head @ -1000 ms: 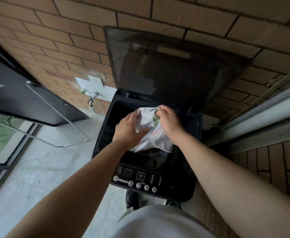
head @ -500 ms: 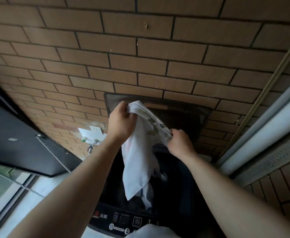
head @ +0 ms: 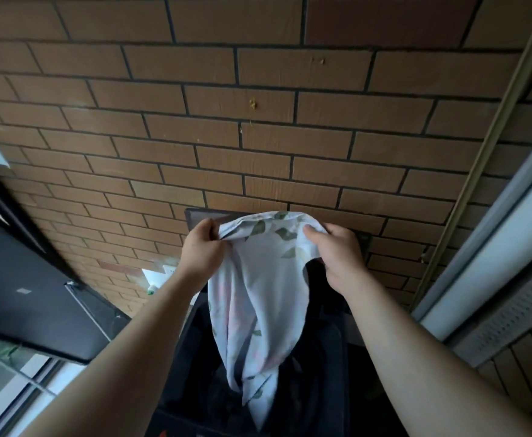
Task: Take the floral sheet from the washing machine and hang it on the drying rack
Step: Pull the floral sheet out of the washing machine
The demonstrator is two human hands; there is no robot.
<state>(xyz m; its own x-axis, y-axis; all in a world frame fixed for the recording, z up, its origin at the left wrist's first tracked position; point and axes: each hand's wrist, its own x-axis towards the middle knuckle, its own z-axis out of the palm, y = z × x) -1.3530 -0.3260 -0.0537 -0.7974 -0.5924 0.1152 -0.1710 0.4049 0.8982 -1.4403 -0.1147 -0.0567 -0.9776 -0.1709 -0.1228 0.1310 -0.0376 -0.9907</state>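
The floral sheet (head: 258, 298), white with green leaves and faint pink, hangs in front of me over the open black washing machine (head: 318, 373). My left hand (head: 200, 252) grips its top edge on the left. My right hand (head: 337, 257) pinches the top edge on the right, thumb over the cloth. The sheet's lower end trails down into the dark drum. The machine's raised lid (head: 195, 217) peeks out behind my hands. No drying rack is in view.
A brown brick wall (head: 258, 121) fills the view ahead. A dark panel (head: 22, 294) and window glass stand at the left. A white pipe (head: 494, 247) and a grey perforated rail run along the right. A white wall outlet (head: 156, 272) sits beside the machine.
Both hands have lifted the sheet out of the drum and spread its top edge apart. The view has tilted up towards the wall, so the control panel has dropped out of sight.
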